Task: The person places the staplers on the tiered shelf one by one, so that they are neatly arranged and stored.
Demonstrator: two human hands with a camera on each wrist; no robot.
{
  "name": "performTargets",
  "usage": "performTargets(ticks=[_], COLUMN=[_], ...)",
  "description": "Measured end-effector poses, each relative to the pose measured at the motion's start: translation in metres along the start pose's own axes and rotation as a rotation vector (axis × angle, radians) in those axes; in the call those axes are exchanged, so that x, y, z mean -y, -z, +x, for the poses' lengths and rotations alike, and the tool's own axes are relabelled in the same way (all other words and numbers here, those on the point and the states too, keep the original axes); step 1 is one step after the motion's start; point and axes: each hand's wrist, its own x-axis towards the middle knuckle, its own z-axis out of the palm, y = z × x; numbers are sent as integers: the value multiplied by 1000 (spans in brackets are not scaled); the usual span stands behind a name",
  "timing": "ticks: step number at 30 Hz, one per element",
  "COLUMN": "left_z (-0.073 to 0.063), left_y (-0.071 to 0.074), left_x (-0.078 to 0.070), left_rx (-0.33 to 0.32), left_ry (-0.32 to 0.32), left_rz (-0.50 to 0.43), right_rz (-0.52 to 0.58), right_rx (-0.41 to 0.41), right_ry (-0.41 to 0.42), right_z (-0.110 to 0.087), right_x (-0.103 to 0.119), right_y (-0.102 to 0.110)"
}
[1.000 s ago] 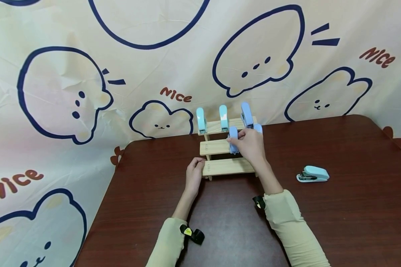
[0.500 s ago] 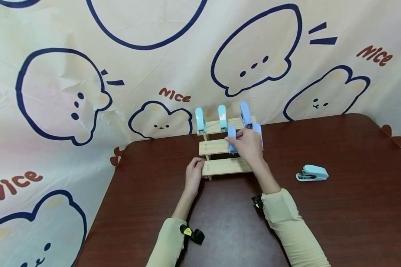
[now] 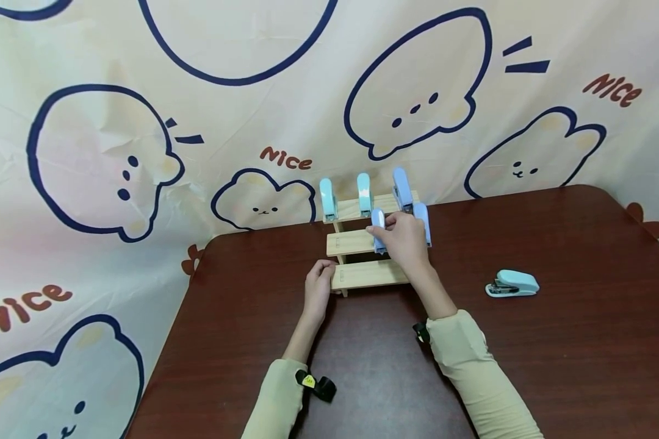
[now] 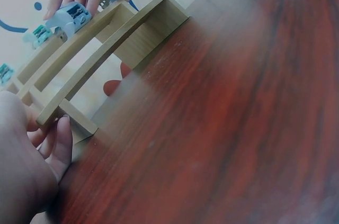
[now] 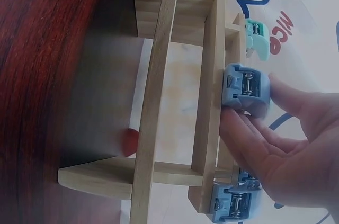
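Note:
A three-step wooden rack (image 3: 368,275) stands at the back of the table. In the head view my left hand (image 3: 318,286) grips the left end of its lowest board, thumb and fingers around the corner in the left wrist view. With thumb and fingers, my right hand (image 3: 409,241) pinches a blue stapler (image 5: 247,89) that stands upright on the middle board. Just right of that hand, another blue stapler (image 3: 421,222) stands on the same board. On the top board are two mint staplers, one at the left end (image 3: 328,200), and a blue stapler (image 3: 402,189) at the right.
A mint stapler (image 3: 512,284) lies on the dark wooden table (image 3: 571,341) to the right of the rack. Behind the rack hangs a pale cloth (image 3: 225,128) printed with cartoon figures. The lowest board carries no stapler in its visible part.
My right hand and the pinched blue stapler have shifted slightly left along the middle board, showing more of the blue stapler to their right. The left hand keeps its grip on the rack.

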Motion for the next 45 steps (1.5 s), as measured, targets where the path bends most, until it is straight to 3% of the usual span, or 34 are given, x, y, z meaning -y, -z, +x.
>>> performTargets(ticks=[9, 17, 21, 23, 28, 31, 35, 38, 41, 45], left_z=[20, 24, 25, 26, 27, 27, 25, 24, 24, 24], left_y=[-1, -11, -10, -9, -4, -3, -2, 0, -2, -3], left_x=[44, 38, 37, 38, 39, 40, 39, 39, 41, 42], left_rx=[-40, -24, -36, -35, -39, -38, -35, -38, -45, -48], left_ry=[20, -22, -20, -13, 10, 15, 16, 17, 8, -2], left_rz=[-3, -7, 1, 3, -4, -10, -16, -12, -12, -17], right_rz=[16, 54, 11, 12, 49, 12, -37, -13, 25, 35], right_rx=[43, 12, 3, 45, 255, 409, 691, 933, 1106, 1211], right_ry=[36, 171, 200, 185, 95, 98, 179, 187, 114, 13], right_z=[-4, -11, -15, -17, -17, -16, -17, -20, -24, -28], right_x=[4, 9, 2, -2, -16, -29, -54, -70, -81, -86], right_y=[6, 56, 82, 95, 122, 132, 137, 138, 138, 133])
